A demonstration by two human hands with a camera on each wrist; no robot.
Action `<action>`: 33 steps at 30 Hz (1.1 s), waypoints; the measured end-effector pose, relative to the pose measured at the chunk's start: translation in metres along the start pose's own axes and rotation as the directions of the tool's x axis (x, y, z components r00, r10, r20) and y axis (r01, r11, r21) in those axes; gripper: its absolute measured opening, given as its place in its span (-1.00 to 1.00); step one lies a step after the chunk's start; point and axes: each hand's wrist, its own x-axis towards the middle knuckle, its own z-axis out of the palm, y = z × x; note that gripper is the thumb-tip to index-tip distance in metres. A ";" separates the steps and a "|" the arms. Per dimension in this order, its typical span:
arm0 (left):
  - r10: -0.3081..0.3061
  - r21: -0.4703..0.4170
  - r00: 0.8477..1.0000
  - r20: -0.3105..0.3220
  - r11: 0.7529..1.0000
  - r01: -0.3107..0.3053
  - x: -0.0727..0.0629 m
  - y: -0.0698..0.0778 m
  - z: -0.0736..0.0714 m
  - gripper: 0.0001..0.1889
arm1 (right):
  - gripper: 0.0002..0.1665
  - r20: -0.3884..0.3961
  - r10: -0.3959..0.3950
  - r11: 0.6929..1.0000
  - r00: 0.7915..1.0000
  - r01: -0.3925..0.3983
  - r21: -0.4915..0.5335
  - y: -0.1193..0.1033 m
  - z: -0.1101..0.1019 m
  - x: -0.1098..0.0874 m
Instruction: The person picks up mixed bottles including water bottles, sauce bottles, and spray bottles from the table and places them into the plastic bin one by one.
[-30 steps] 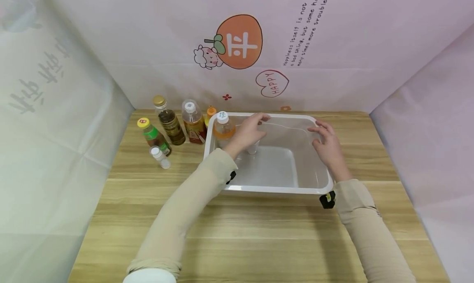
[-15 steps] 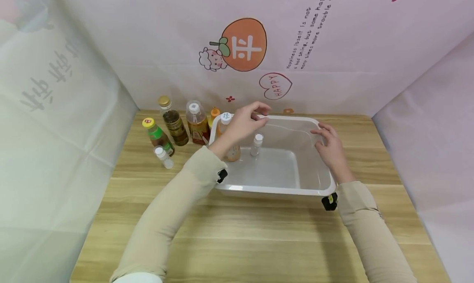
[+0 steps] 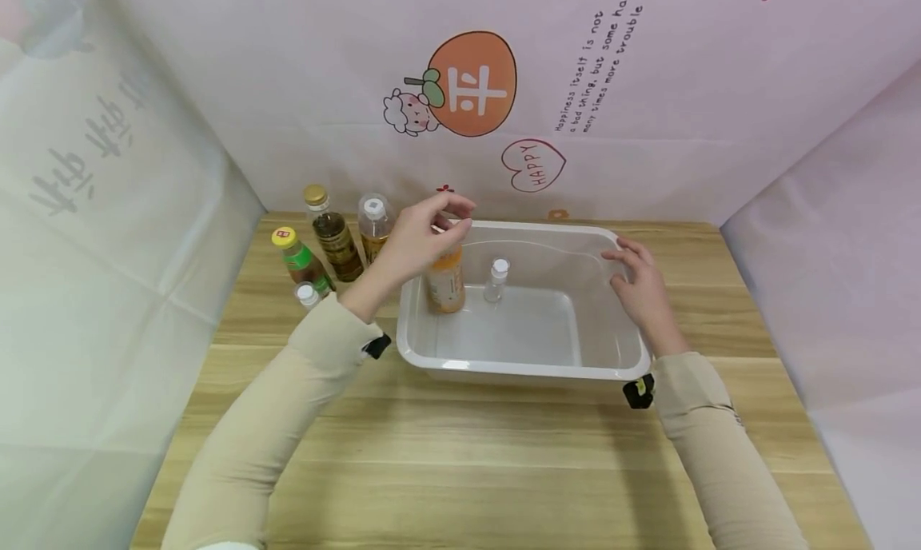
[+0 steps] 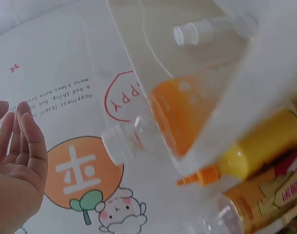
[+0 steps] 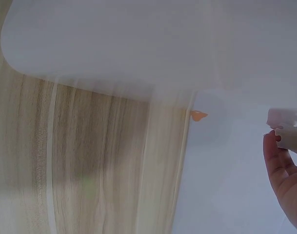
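My left hand [image 3: 417, 242] hovers over the left end of a white plastic tub [image 3: 525, 369], fingers loosely bent with nothing between them. The left wrist view also shows that hand [image 4: 19, 180] holding nothing. Under it, inside the tub, stands a clear bottle with an orange label [image 3: 447, 284], its top covered by the hand in the head view. A small clear bottle with a white cap [image 3: 497, 281] stands upright to its right. At the tub's right rim, my right hand [image 3: 643, 294] holds on, its fingertips over the edge; how firmly is unclear.
Left of the tub stand a gold-capped dark bottle [image 3: 334, 238], a yellow-capped jar [image 3: 298, 254], a small white-capped bottle [image 3: 306, 294] and a plastic bottle of amber liquid [image 3: 374, 222]. The left wrist view shows a yellow squeeze bottle [image 4: 267, 141]. A printed sheet [image 3: 647, 158] hangs behind.
My left hand has risen from the tub and moved left, uncovering the small clear bottle. My right hand stays at the rim.
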 end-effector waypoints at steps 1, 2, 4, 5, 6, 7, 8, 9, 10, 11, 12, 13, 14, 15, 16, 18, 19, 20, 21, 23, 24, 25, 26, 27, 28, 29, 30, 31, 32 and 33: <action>0.006 0.016 1.000 -0.005 1.000 -0.006 -0.002 -0.002 -0.004 -0.70 | -0.52 -0.001 0.000 1.000 1.000 0.000 0.001 0.000 0.000 0.000; 0.010 0.030 1.000 -0.008 0.999 -0.009 -0.005 -0.005 -0.008 -0.69 | -0.52 -0.001 0.002 1.000 1.000 -0.002 0.002 0.000 0.000 0.000; 0.016 0.063 1.000 -0.025 0.998 -0.014 -0.011 -0.010 -0.016 -0.68 | -0.53 -0.001 0.002 1.000 1.000 -0.002 0.003 0.001 0.000 0.000; 0.017 0.075 0.999 -0.039 0.997 -0.014 -0.013 -0.012 -0.021 -0.68 | -0.53 -0.002 0.000 1.000 1.000 0.000 0.006 0.001 0.000 0.000; 0.016 0.086 0.998 -0.054 0.996 -0.012 -0.016 -0.015 -0.026 -0.68 | -0.53 -0.003 -0.001 1.000 1.000 0.001 0.009 0.001 0.000 0.000; 0.014 0.094 0.997 -0.072 0.996 -0.007 -0.019 -0.019 -0.031 -0.68 | -0.53 -0.003 -0.002 1.000 1.000 0.002 0.013 0.001 0.001 0.000; 0.009 0.101 0.996 -0.092 0.995 0.000 -0.022 -0.022 -0.037 -0.68 | -0.53 -0.005 -0.003 1.000 1.000 0.003 0.014 0.001 0.001 0.000; 0.005 0.104 0.994 -0.113 0.995 0.006 -0.024 -0.026 -0.042 -0.68 | -0.53 -0.007 -0.004 1.000 1.000 0.004 0.017 0.002 0.001 0.001; 0.000 0.101 0.991 -0.132 0.995 0.014 -0.026 -0.031 -0.047 -0.68 | -0.53 -0.010 -0.007 1.000 1.000 0.007 0.019 0.002 0.001 0.001; -0.008 0.098 0.988 -0.151 0.995 0.023 -0.029 -0.036 -0.052 -0.68 | -0.53 -0.012 -0.008 1.000 1.000 0.008 0.020 0.002 0.001 0.001; -0.020 0.095 0.985 -0.169 0.995 0.036 -0.032 -0.040 -0.056 -0.67 | -0.54 -0.013 -0.010 1.000 1.000 0.010 0.021 0.002 0.001 0.001; -0.033 0.092 0.982 -0.184 0.994 0.051 -0.035 -0.044 -0.061 -0.67 | -0.54 -0.014 -0.011 1.000 1.000 0.012 0.019 0.002 0.002 0.002; -0.042 0.092 0.979 -0.200 0.994 0.062 -0.038 -0.049 -0.065 -0.67 | -0.54 -0.015 -0.015 1.000 1.000 0.015 0.018 0.002 0.001 0.002; -0.053 0.095 0.975 -0.217 0.993 0.075 -0.041 -0.053 -0.070 -0.67 | -0.55 -0.014 -0.016 1.000 1.000 0.016 0.019 0.002 0.001 0.002; -0.065 0.094 0.970 -0.236 0.992 0.089 -0.044 -0.057 -0.074 -0.66 | -0.55 -0.015 -0.020 1.000 1.000 0.020 0.019 0.001 0.001 0.002; -0.090 0.094 0.958 -0.271 0.988 0.119 -0.050 -0.064 -0.081 -0.65 | -0.56 -0.015 -0.022 1.000 1.000 0.022 0.018 0.001 0.001 0.002; -0.100 0.087 0.953 -0.286 0.988 0.130 -0.052 -0.067 -0.085 -0.64 | -0.56 -0.014 -0.020 1.000 1.000 0.021 0.017 0.001 0.001 0.002; -0.111 0.083 0.947 -0.302 0.986 0.142 -0.055 -0.071 -0.088 -0.64 | -0.56 -0.015 -0.020 1.000 1.000 0.020 0.017 0.001 0.001 0.002; -0.125 0.076 0.941 -0.315 0.985 0.156 -0.057 -0.075 -0.091 -0.62 | -0.57 -0.016 -0.017 1.000 1.000 0.018 0.018 0.001 0.001 0.002; -0.153 0.069 0.930 -0.334 0.980 0.186 -0.061 -0.084 -0.095 -0.60 | -0.57 -0.016 -0.015 1.000 1.000 0.015 0.020 0.002 0.002 0.001; -0.168 0.065 0.925 -0.342 0.977 0.201 -0.064 -0.088 -0.096 -0.60 | -0.57 -0.015 -0.014 1.000 1.000 0.015 0.020 0.002 0.002 0.001; -0.178 0.062 0.921 -0.347 0.975 0.212 -0.066 -0.092 -0.097 -0.60 | -0.57 -0.013 -0.013 1.000 1.000 0.013 0.021 0.002 0.001 0.001; -0.190 0.064 0.916 -0.354 0.972 0.227 -0.068 -0.096 -0.097 -0.60 | -0.58 -0.012 -0.013 1.000 1.000 0.013 0.024 0.003 0.001 0.001; -0.204 0.060 0.911 -0.357 0.969 0.241 -0.070 -0.100 -0.098 -0.60 | -0.58 -0.010 -0.013 1.000 1.000 0.013 0.025 0.003 0.001 0.001; -0.213 0.058 0.908 -0.362 0.967 0.250 -0.072 -0.104 -0.098 -0.61 | -0.58 -0.008 -0.013 1.000 1.000 0.013 0.024 0.003 0.001 0.001; -0.221 0.056 0.905 -0.363 0.965 0.258 -0.075 -0.108 -0.098 -0.61 | -0.58 -0.005 -0.012 1.000 1.000 0.012 0.025 0.003 0.001 0.001; -0.230 0.052 0.902 -0.366 0.963 0.266 -0.077 -0.112 -0.098 -0.61 | -0.58 -0.001 -0.008 1.000 1.000 0.008 0.025 0.003 0.001 0.001; -0.238 0.049 0.899 -0.368 0.961 0.274 -0.079 -0.117 -0.098 -0.61 | -0.58 0.001 -0.006 1.000 1.000 0.006 0.027 0.003 0.001 0.002; -0.246 0.047 0.894 -0.373 0.958 0.283 -0.081 -0.121 -0.098 -0.61 | -0.57 0.001 -0.004 1.000 1.000 0.004 0.028 0.003 0.001 0.002; -0.255 0.045 0.890 -0.378 0.955 0.293 -0.083 -0.126 -0.098 -0.60 | -0.58 0.001 -0.003 1.000 1.000 0.003 0.027 0.003 0.001 0.002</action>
